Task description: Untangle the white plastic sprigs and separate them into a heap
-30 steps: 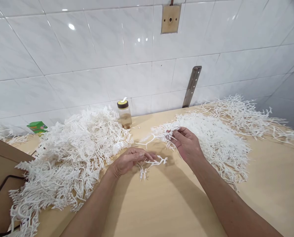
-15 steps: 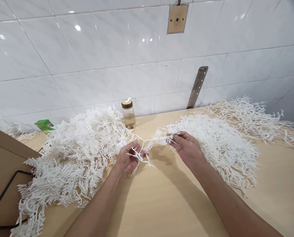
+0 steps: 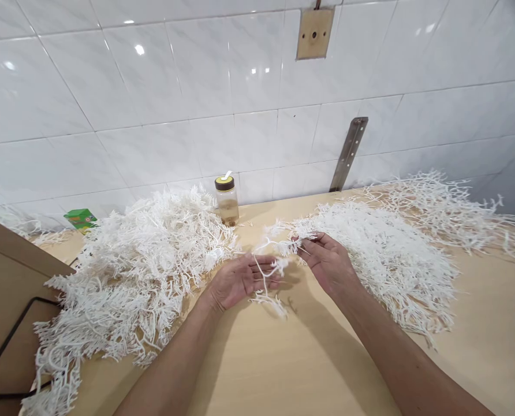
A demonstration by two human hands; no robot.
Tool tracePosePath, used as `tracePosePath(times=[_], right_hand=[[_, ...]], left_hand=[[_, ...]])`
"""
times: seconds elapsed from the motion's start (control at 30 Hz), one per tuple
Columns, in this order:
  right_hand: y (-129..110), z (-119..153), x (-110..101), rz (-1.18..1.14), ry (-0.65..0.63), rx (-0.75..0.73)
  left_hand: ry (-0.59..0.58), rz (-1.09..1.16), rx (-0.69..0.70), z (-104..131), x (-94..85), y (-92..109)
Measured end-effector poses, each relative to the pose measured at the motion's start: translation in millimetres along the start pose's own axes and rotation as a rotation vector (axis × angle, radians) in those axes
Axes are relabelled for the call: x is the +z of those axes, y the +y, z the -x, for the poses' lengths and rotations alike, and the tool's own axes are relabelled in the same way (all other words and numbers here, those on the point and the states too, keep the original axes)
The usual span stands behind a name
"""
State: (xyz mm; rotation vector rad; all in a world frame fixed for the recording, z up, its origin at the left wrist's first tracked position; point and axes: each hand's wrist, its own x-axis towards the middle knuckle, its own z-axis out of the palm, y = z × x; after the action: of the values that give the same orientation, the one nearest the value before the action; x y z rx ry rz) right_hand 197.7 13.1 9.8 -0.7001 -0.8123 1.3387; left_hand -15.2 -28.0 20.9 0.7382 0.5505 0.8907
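Observation:
White plastic-looking coral-like branches are in front of me. My left hand (image 3: 240, 280) is open, palm turned up and fingers stretched to the right. A thin forked white branch (image 3: 265, 276) hangs across its fingertips, a bit blurred. My right hand (image 3: 330, 263) pinches the end of white branch sprigs (image 3: 286, 247) between thumb and fingers, at the near-left edge of the right pile (image 3: 383, 254). To the left of my left hand lies a larger, bushier pile (image 3: 153, 260) of the same white branches.
A clear bottle (image 3: 227, 205) with a dark and yellow lid stands behind the left pile. Beyond that pile is a green box (image 3: 80, 219). Looser branches (image 3: 448, 208) lie at the back right. Brown cardboard (image 3: 10, 289) borders the left; a metal bracket (image 3: 348, 155) leans against the tiled wall.
My left hand has opened from its grip on the branch, fingers now stretched rightward. The forked branch has shifted right across the fingertips. My right hand stays almost in place, still pinching.

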Motion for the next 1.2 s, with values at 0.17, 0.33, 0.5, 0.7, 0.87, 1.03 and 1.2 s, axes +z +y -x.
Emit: tracePosePath(times=[0.17,0.33,0.5,0.7,0.87,1.03,1.2], right_hand=[[-1,3,-1,0.078,-0.142,0.068],[-8,4,-6,0.413,-0.391,0.072],[-12,2,-16,0.733,-0.539,0.000],[-26,7,-16,1.109,-0.650,-0.077],[-43,16,-3,1.376,-0.773,-0.049],[-33,25,7,1.390,-0.872,-0.097],[-23,33,12,1.321,-0.938,-0.189]], left_hand=[[0.031,0.153,-0.019,-2,2.3,1],[0.182,0.176,0.049,-10,-1.4,-3],[0.241,-0.111,0.071,-12,-2.3,-6],[0.238,-0.454,0.090,-4,-2.6,-3],[0.242,-0.482,0.091,-6,0.8,-6],[0.412,-0.455,0.174,-12,13.8,-16],[0.534,-0.550,0.139,-15,19.5,-23]])
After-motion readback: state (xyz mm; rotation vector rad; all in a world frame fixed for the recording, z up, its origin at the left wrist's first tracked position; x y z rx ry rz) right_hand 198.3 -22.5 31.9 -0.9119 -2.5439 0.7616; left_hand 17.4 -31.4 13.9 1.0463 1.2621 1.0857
